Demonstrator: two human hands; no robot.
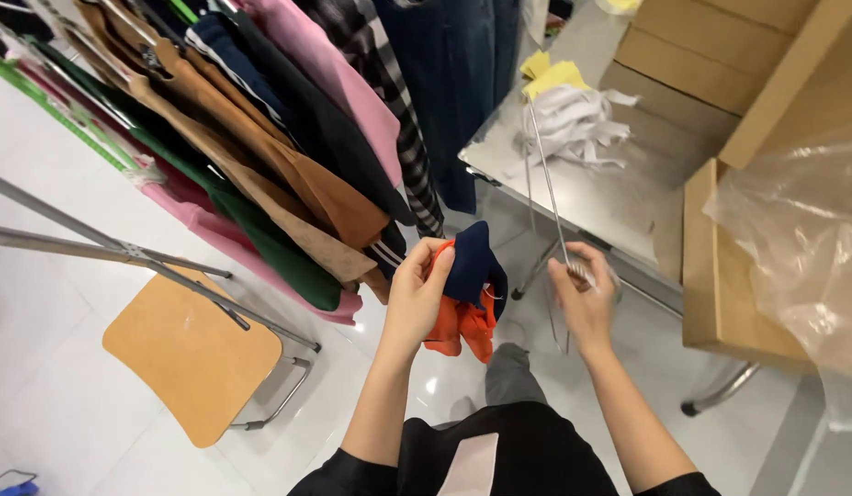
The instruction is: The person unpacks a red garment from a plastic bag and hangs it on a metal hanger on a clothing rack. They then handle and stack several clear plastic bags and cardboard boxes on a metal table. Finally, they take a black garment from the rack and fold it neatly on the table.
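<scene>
Nearest the camera: the person's torso in a black top (499, 450) with a pale panel at the chest; one grey trouser leg (513, 372) extends below it toward the white tiled floor (49, 367).

Left hand (417, 294): raised at centre frame; fingers curled and closed on a bunched garment in navy and orange (467, 294); the navy part sits uppermost against the fingertips; the orange part hangs beneath the hand; a small white tag or loop shows at its right edge.

Right hand (584, 294): level with the left hand and just beside the garment, not touching it; fingers pinched together on the lower end of a thin metal wire piece (547, 193); the wire rises from the hand toward the table; its exact form cannot be told.

Surroundings: a steel table (609, 197) stands beyond the right hand; a heap of white fabric strips (577, 124) lies on it, with yellow cloth pieces (550, 75) just behind; cardboard boxes (692, 55) stand at the table's far side; a further cardboard box (715, 266) at the right edge carries clear plastic sheeting (802, 239); a rack of hanging clothes (288, 138) in tan, green, pink, black and plaid fills the upper left; a folding chair with a tan seat (191, 354) stands at the lower left, well apart from both hands.
</scene>
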